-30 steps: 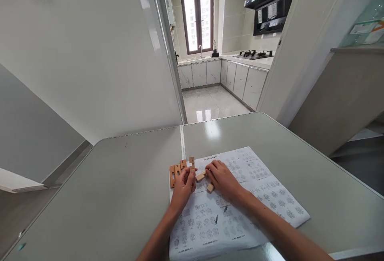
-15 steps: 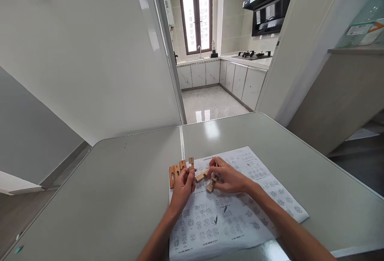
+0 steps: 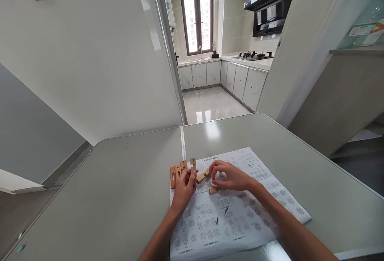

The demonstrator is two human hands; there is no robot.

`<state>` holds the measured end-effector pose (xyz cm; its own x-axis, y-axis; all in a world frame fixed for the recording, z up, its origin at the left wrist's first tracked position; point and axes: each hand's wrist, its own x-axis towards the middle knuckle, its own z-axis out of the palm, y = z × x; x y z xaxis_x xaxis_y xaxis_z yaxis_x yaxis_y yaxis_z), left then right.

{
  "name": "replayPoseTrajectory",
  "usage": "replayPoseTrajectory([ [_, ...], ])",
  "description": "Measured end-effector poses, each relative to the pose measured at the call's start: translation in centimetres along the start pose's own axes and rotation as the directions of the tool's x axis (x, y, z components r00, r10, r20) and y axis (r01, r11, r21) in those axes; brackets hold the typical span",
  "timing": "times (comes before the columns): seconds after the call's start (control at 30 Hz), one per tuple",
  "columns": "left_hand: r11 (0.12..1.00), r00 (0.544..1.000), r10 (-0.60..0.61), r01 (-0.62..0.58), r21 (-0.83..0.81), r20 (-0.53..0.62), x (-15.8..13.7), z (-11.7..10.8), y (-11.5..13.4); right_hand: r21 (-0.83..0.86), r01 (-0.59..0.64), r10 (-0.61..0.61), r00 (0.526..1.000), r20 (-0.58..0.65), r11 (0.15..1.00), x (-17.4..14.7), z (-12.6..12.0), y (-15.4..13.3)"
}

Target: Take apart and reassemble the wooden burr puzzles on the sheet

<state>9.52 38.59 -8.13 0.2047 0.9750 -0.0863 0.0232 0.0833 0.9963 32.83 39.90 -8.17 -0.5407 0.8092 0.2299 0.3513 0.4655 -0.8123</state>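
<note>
My left hand (image 3: 185, 185) pinches a small notched wooden puzzle piece (image 3: 193, 162), which stands up past the fingertips. My right hand (image 3: 229, 175) hovers over the printed sheet (image 3: 207, 229), thumb and forefinger curved with a gap between them and nothing visible inside. Between the hands lies a pale notched wooden block (image 3: 201, 177). Another short wooden block (image 3: 213, 190) rests just below the right thumb, partly covered by that hand. Left of the blocks, several orange-brown wooden pieces with slots and numbers (image 3: 177, 171) are set side by side, partly behind my left fingers.
The sheet, covered in small line drawings, lies on a glossy grey-green table (image 3: 129, 197) with a seam (image 3: 183, 143). A white wall panel (image 3: 120, 61) stands beyond on the left. Past the doorway is a kitchen with marbled cabinets (image 3: 199, 74) and a gas hob (image 3: 255, 55).
My right hand has loosened from the short block and lifted slightly, leaving it on the sheet. My left hand keeps its piece almost in place.
</note>
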Motion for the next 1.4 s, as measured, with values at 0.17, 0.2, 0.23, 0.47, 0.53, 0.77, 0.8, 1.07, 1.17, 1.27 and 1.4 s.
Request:
replayPoseTrajectory([
  [0.17, 1.000, 1.000, -0.011, 0.010, -0.020, -0.011, 0.1, 0.1, 0.0, -0.072, -0.077, 0.081, 0.995, 0.051, 0.994, -0.2, -0.4, 0.1],
  [0.2, 1.000, 1.000, -0.012, 0.012, -0.020, -0.010, 0.1, 0.1, 0.0, -0.081, -0.098, 0.104, 0.992, 0.072, 0.992, -0.3, -0.5, 0.2],
  [0.23, 1.000, 1.000, -0.013, 0.013, -0.019, -0.009, 0.1, 0.0, -0.1, -0.090, -0.118, 0.127, 0.987, 0.097, 0.989, -0.4, -0.7, 0.4],
  [0.47, 0.998, 0.999, -0.035, 0.035, -0.046, 0.006, 0.1, -0.1, -0.5, -0.122, -0.179, 0.197, 0.967, 0.159, 0.976, -0.8, -1.4, 1.5],
  [0.53, 0.999, 1.000, -0.029, 0.030, -0.045, 0.005, 0.0, 0.0, -0.4, -0.079, -0.165, 0.174, 0.976, 0.128, 0.983, -0.8, -1.3, 1.6],
  [0.77, 1.000, 0.999, 0.005, -0.006, -0.030, -0.034, 0.0, 0.2, -0.5, 0.377, -0.184, 0.169, 0.983, 0.074, 0.908, 0.0, -0.6, 0.1],
  [0.8, 1.000, 0.999, 0.018, -0.019, -0.024, -0.036, 0.0, 0.2, -0.6, 0.419, -0.167, 0.162, 0.986, 0.049, 0.893, 0.2, -0.3, -0.2],
  [1.07, 0.995, 0.995, 0.055, -0.061, 0.081, 0.078, -0.4, 0.4, -1.0, 0.638, -0.084, 0.145, 0.989, -0.043, 0.766, 0.8, 1.1, -1.2],
  [1.17, 0.994, 0.990, 0.053, -0.064, 0.085, 0.130, -0.5, 0.5, -0.8, 0.604, -0.045, 0.138, 0.984, -0.108, 0.795, 0.8, 1.4, -1.1],
  [1.27, 0.994, 0.986, 0.050, -0.065, 0.088, 0.162, -0.7, 0.6, -0.6, 0.563, -0.031, 0.144, 0.977, -0.159, 0.826, 0.9, 1.9, -0.8],
  [1.4, 0.996, 0.983, 0.056, -0.068, 0.061, 0.174, -0.8, 0.7, -0.2, 0.490, 0.000, 0.129, 0.965, -0.230, 0.872, 0.9, 2.6, -0.4],
])
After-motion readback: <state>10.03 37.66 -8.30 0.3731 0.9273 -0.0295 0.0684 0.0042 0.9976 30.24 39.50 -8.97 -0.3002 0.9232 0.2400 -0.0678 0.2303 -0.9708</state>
